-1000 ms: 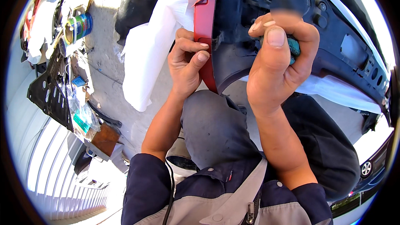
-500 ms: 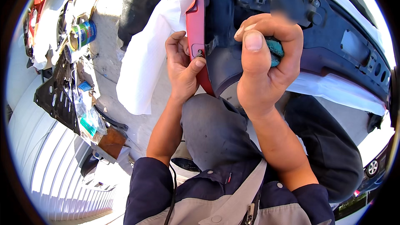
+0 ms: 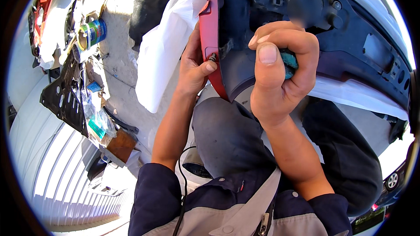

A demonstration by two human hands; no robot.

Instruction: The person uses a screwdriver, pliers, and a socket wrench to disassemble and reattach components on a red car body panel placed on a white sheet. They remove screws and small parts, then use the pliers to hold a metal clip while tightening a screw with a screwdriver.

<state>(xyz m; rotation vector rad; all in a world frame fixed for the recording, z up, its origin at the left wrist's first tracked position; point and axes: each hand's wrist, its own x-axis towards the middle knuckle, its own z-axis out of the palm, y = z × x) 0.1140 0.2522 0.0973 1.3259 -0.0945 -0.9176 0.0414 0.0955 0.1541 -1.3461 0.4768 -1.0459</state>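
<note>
A red car bumper (image 3: 210,22) stands before me, its dark plastic inner side (image 3: 238,67) turned up toward the right. My left hand (image 3: 195,67) is closed on its red edge, the fingers behind it and the thumb in front. Just above the thumb tip, a small metal screw or bolt (image 3: 212,57) sticks out of the edge. Raised over the dark inner side, my right hand (image 3: 282,70) is curled around a teal and black piece (image 3: 288,63) that looks like a tool handle. Fingers and palm hide most of it.
White foam sheeting (image 3: 159,57) lies left of the bumper, with more beneath its right end. Parts and scraps line the far left, among them a green-blue can (image 3: 92,34), a black perforated bracket (image 3: 65,96) and a brown block (image 3: 121,145). My knee (image 3: 225,135) is close below the bumper.
My left fingers have straightened and slid farther behind the red edge, the thumb staying by the screw. The right hand keeps its grip. The view has shifted slightly.
</note>
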